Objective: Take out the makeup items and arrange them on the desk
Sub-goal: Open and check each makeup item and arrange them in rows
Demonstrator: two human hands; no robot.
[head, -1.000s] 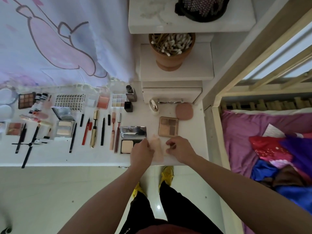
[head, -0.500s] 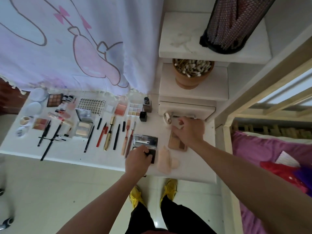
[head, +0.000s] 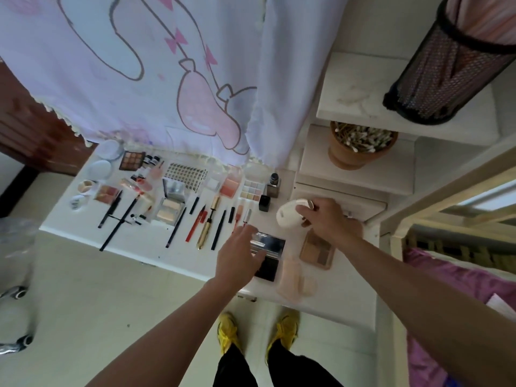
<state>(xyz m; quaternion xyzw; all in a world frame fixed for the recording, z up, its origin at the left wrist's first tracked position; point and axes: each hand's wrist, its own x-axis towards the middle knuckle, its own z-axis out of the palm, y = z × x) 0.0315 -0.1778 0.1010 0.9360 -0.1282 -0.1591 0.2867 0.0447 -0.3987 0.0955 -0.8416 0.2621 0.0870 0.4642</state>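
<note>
Holds case (head: 289, 216) in right hand (head: 326, 219) above desk (head: 145, 241). Just left of grip, bottle (head: 264, 203); nearer, palette (head: 317, 250); near-left, compact (head: 269, 255) under left hand (head: 237, 261); behind, swab pot (head: 360, 146) on shelf (head: 312, 163); far left, pencils (head: 218, 230).

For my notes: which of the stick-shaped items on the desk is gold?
The thick gold tube, lying between the red pencil and a black pencil; its neighbours are thinner.
</note>
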